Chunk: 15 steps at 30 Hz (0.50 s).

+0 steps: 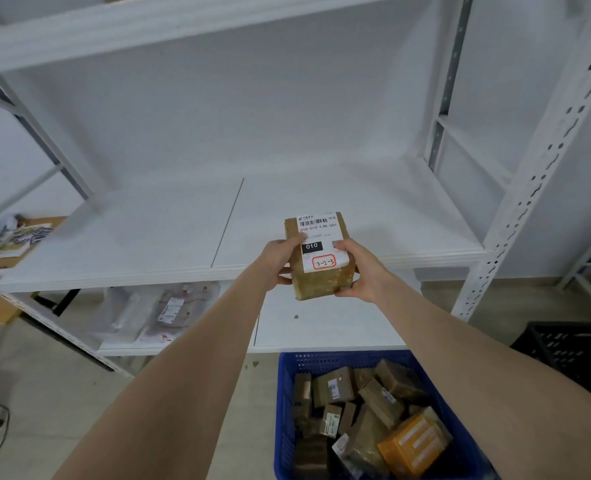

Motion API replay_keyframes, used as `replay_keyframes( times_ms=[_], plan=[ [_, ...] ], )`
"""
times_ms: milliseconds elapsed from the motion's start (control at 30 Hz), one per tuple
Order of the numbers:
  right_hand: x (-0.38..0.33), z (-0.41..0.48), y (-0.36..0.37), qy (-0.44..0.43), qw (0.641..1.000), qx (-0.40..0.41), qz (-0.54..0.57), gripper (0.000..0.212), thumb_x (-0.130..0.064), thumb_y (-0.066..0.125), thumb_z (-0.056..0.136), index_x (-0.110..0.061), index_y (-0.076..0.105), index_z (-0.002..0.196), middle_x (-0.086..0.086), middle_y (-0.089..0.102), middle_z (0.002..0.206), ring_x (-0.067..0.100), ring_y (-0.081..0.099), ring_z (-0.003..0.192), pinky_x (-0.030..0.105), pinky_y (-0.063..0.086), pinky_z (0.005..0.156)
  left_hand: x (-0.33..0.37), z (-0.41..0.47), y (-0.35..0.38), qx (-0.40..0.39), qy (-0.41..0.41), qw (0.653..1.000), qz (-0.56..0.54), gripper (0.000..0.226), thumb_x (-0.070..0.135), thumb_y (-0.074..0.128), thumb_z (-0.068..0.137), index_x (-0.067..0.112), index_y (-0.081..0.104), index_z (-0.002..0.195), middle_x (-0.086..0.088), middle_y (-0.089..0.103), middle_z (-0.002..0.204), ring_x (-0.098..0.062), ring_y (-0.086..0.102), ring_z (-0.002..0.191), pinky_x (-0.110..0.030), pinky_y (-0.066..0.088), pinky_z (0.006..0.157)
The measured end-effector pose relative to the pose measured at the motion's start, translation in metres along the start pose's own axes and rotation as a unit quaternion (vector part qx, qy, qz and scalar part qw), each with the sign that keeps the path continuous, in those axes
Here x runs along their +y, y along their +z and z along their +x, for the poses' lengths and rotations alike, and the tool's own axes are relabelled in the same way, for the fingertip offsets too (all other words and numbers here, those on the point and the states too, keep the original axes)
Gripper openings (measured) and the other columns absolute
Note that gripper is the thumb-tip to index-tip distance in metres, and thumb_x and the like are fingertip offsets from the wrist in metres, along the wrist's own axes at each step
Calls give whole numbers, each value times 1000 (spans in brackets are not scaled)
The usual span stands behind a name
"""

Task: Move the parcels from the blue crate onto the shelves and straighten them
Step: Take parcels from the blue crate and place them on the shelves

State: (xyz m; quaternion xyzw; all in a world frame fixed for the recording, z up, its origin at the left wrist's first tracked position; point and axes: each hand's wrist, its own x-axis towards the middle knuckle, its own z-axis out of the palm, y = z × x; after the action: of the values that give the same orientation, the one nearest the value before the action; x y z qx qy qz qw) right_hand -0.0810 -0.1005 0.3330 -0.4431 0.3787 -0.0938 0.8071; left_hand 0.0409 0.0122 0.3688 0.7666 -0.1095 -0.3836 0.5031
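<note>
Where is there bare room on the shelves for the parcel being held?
The middle shelf is bare on both sides of its seam, out to the right upright. The lower shelf is mostly bare on its right part; bagged parcels crowd its left. The blue crate is packed. The left hand and right hand grip the parcel.

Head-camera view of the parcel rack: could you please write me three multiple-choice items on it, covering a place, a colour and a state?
1. Where does the crate stand?
A) on the floor before the rack
B) on the top shelf
C) on a chair

2. What colour outlines the handwritten 3-2-3 on the label?
A) green
B) red
C) blue

3. How is the held parcel carried?
A) one hand alone
B) lying free
C) both hands grip it

Answers: 1A, its base meets the floor; 2B, a red box rings it; 3C, the left hand and right hand clasp its sides.
</note>
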Motion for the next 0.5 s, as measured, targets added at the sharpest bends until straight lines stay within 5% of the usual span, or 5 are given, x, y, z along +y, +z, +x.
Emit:
replay_keyframes(
  times_ms=[100,267,500],
  plan=[
    [-7,-7,3,-6,1000,-4,-5,25,-30,67,79,-23,64,103,4,67,106,33,60,105,55,46,95,10,-9,-2,9,16,1000,6,43,44,55,92,11,60,118,-6,69,103,-27,64,92,-43,53,87],
    [-27,-25,14,-32,999,-6,-35,19,-28,63,80,-22,65,98,1,71,88,26,62,94,36,50,69,26,-25,-11,24,46,999,-8,44,43,48,96,11,54,126,-8,64,117,-34,62,104,-48,51,91],
    [-62,-43,51,-133,987,8,-86,20,-21,62,82,-20,59,101,-3,65,79,12,57,70,30,39,63,56,-57,-39,60,104,993,-17,38,34,42,100,15,48,132,-4,59,123,-31,62,94,-42,52,81]
  ],
)
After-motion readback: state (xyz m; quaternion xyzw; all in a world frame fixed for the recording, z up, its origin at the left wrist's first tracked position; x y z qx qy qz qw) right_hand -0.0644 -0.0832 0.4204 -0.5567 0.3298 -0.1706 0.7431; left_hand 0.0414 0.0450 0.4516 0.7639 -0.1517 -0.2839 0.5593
